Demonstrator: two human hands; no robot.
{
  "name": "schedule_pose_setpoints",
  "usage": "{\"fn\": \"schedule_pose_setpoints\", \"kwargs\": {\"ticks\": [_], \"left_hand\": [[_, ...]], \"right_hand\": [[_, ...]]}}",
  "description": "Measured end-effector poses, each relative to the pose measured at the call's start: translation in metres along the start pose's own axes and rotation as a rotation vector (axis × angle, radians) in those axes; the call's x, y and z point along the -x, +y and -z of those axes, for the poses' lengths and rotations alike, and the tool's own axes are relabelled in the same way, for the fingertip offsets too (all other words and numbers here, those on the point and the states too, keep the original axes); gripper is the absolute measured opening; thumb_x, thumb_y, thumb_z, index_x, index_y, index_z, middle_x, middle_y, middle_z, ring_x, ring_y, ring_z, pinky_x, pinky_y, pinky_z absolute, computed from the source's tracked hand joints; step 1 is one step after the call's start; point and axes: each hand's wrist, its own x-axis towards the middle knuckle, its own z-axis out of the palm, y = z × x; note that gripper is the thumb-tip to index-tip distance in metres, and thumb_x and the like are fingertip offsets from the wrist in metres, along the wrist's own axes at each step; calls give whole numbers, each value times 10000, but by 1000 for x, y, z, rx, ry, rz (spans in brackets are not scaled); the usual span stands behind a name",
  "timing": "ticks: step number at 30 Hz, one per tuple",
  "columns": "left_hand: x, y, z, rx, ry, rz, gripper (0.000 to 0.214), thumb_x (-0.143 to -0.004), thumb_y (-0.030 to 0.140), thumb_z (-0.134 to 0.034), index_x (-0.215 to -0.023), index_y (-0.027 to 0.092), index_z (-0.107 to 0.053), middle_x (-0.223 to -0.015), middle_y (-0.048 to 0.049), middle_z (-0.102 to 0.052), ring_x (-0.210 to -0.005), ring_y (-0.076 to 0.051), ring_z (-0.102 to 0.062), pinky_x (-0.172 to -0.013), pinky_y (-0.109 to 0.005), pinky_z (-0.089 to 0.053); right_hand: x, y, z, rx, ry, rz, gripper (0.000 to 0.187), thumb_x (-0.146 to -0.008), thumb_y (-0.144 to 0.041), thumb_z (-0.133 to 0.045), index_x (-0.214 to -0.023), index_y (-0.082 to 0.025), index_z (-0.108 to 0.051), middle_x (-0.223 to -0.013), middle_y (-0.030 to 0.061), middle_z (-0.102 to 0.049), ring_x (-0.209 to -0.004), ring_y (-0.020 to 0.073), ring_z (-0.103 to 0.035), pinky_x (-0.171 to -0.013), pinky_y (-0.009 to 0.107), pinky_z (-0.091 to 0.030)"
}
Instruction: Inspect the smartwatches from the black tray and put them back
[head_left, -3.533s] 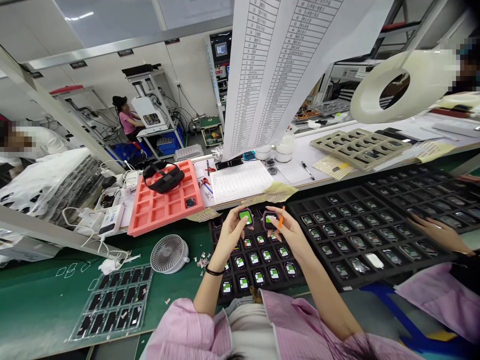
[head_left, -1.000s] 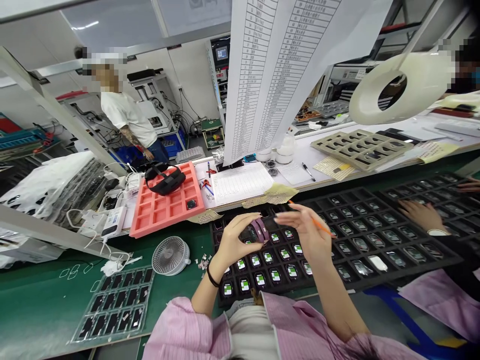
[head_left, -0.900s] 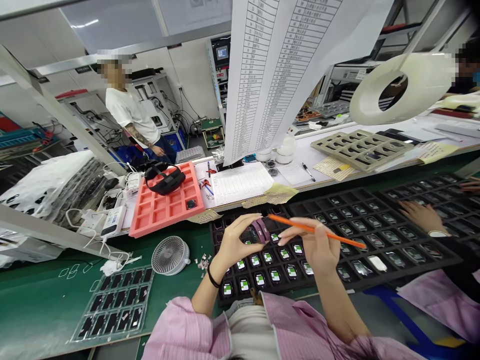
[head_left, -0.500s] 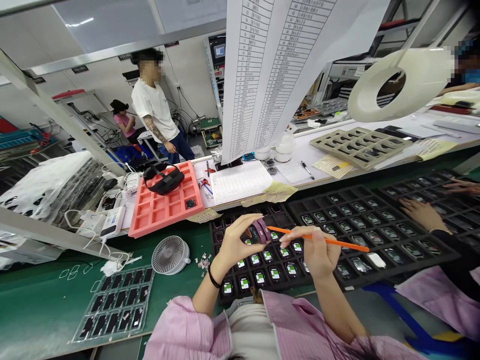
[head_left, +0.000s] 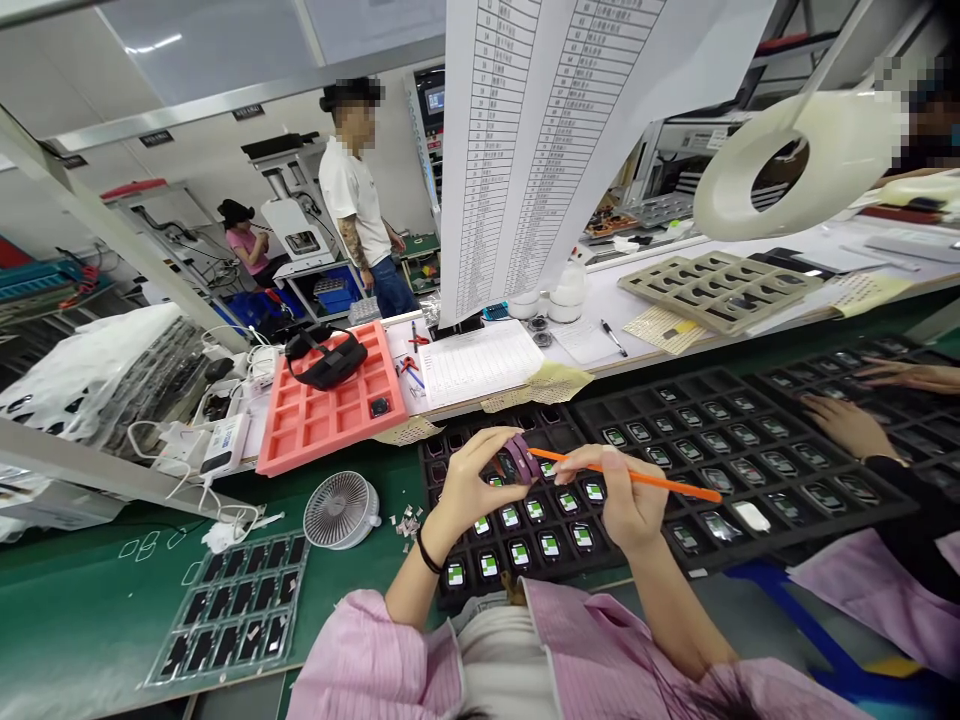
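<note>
My left hand (head_left: 466, 485) pinches a purple watch case (head_left: 527, 462) between thumb and fingers, tilted up on its edge above the trays. A slim orange stick (head_left: 679, 488) is gripped by my right hand (head_left: 631, 505) like a pen. The stick's tip meets or nearly meets the right side of the case; whether they touch is too small to tell. Beneath both hands lies a black tray (head_left: 568, 432) with several watches, many with lit green-and-white screens (head_left: 550, 546). The inside of the case is hidden from me.
Left stand a small fan (head_left: 341, 510) and a clear tray of black parts (head_left: 241, 597). A coral tray (head_left: 300, 425) bears a black headset (head_left: 328, 358). Printed sheets (head_left: 559, 130) and a white ring (head_left: 716, 190) hang ahead. A co-worker's hands (head_left: 847, 425) rest over the right-hand trays.
My right hand and the orange stick have shifted slightly left toward the purple case. My left hand stays nearly still. In the background a standing person has moved right.
</note>
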Motion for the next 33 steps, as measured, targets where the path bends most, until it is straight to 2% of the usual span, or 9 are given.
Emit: {"fn": "schedule_pose_setpoints", "kwargs": {"ticks": [6,10,15,21,24,25,27,30,33], "left_hand": [[-1,1,0,2,-26,8,545,-655,118,-731,-1177,206,-603,-1150,-95,-657,-1049,-245,-633,-925,-397,-521],[0,1,0,-8,-19,18,541,-651,121,-735,-1170,203,-608,-1146,-95,-658,-1044,-244,-636,-923,-395,-525],[1,-1,0,-5,-27,11,520,-670,143,-742,-1170,197,-610,-1140,-98,-665,-1043,-246,-641,-921,-399,-529],[-1,-1,1,-13,-34,-2,525,-668,131,-749,-1170,186,-607,-1138,-97,-664,-1048,-237,-636,-921,-385,-528],[-4,2,5,-27,-58,27,515,-674,167,-757,-1167,194,-610,-1132,-95,-657,-1042,-241,-630,-917,-389,-524],[-5,3,7,-43,-70,33,512,-678,190,-763,-1167,200,-611,-1132,-95,-652,-1048,-246,-624,-919,-395,-520],[-7,3,9,-97,-86,46,513,-680,228,-771,-1168,213,-613,-1128,-93,-637,-1056,-253,-608,-923,-408,-513],[-8,2,8,-158,-94,72,523,-690,212,-756,-1189,229,-603,-1115,-87,-607,-1057,-252,-587,-910,-414,-516],[-8,2,5,-128,-96,85,537,-736,171,-708,-1248,252,-567,-1123,-84,-575,-1057,-237,-581,-889,-395,-528]], "right_hand": [[0,-3,-4,-134,36,-55,402,-970,-334,-398,-781,-219,-734,-642,44,-699,-583,201,-653,-555,353,-529],[0,-4,-6,-112,17,-64,394,-968,-335,-403,-782,-223,-731,-639,41,-699,-586,200,-655,-568,354,-530],[-1,-6,-5,-33,-16,7,365,-969,-270,-397,-818,-236,-728,-645,26,-691,-610,192,-656,-607,346,-533],[-3,-5,-6,-13,-59,3,385,-973,-301,-391,-790,-214,-718,-626,34,-678,-563,177,-646,-521,314,-520],[-3,2,-9,-159,73,-60,412,-979,-392,-371,-771,-204,-673,-607,31,-677,-495,168,-630,-454,301,-513],[-4,5,-10,-188,130,-101,402,-977,-412,-373,-765,-205,-645,-614,26,-681,-504,167,-638,-469,302,-527],[-5,10,-14,-191,171,-215,325,-959,-418,-430,-756,-211,-577,-699,24,-704,-620,173,-682,-596,329,-576],[-6,16,-23,-170,41,-375,251,-853,-377,-632,-744,-222,-468,-949,46,-714,-843,190,-697,-783,368,-576],[-5,21,-31,-167,-44,-449,409,-695,-342,-789,-723,-230,-396,-992,47,-678,-835,182,-676,-707,314,-579]]}}
